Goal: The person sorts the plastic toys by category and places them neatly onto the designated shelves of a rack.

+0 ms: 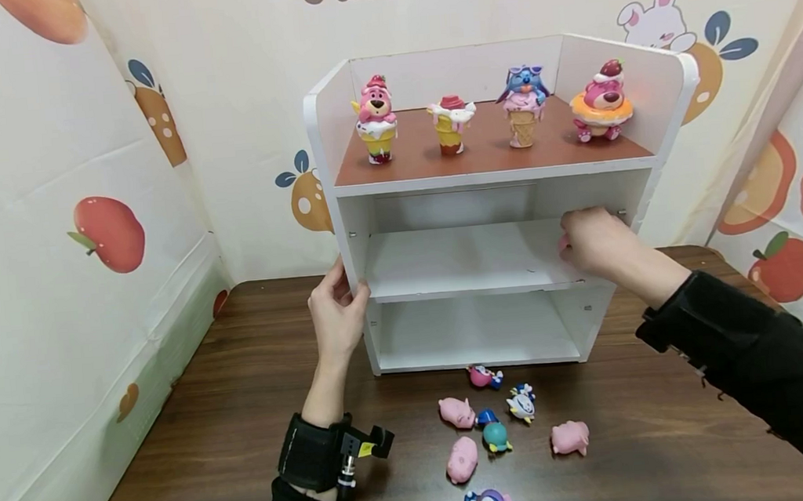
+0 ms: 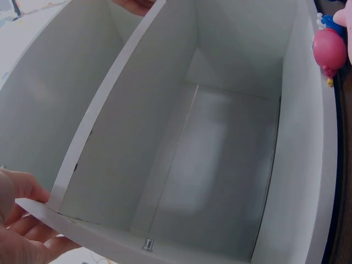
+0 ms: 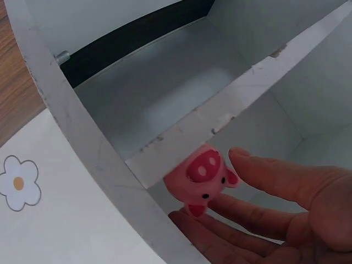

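My left hand [image 1: 336, 312] grips the front edge of the left side panel of a white shelf unit [image 1: 453, 181], thumb on the inner side and fingers outside; the left wrist view also shows this hold. At the right end of the middle shelf is my right hand [image 1: 600, 241]. Beside it a pink pig figurine [image 3: 199, 175] sits on that shelf, close to the right side panel. In the right wrist view the thumb stands slightly off the pig, and the other fingers lie loosely along its far side. From the head view the hand mostly hides this pig.
Several dessert-themed figurines, among them a bear in an orange ring [image 1: 601, 106], stand on the brown top shelf. Before the unit, pink pigs [image 1: 570, 438], a turquoise figurine [image 1: 496, 436] and other small figures lie on the wooden table [image 1: 231, 421]. Printed walls enclose it.
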{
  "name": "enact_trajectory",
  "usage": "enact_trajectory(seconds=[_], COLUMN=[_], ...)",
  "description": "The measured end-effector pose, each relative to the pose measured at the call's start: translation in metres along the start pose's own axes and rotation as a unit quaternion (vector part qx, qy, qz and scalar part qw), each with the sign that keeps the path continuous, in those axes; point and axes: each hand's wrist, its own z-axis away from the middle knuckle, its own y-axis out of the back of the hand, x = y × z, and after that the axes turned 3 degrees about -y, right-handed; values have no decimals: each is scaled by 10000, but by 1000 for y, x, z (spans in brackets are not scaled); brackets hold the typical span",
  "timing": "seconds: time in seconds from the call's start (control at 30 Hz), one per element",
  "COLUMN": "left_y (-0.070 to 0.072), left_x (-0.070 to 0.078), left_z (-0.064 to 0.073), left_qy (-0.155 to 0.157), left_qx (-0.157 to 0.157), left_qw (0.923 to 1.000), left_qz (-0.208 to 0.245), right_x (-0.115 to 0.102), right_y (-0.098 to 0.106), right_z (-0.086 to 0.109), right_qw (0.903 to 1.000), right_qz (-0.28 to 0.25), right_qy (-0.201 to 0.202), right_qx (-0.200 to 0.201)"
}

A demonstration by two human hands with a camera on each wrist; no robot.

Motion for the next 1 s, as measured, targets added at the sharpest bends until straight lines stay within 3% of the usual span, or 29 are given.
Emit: enact_trajectory(seconds=[0.23,0.57,0.73,1.0], left_y=[0,0,0,0], left_x=[0,-3,-3,-3], left_z=[0,-1,-1,0], left_qy=[-19,-39,-20,30], left_qx=[-6,13,6,1], left_qw=[10000,10000,10000,10000], left_qz=[2,37,38,72], right_x=[-7,-20,-29,-42], right_y=[13,19,11,-12], right_z=[8,37,58,86], right_qw=[9995,9956,9940,9938], right_qz=[-41,-381,-375,-611], right_qy=[-273,78,183,259], right_qx=[148,853,1013,888])
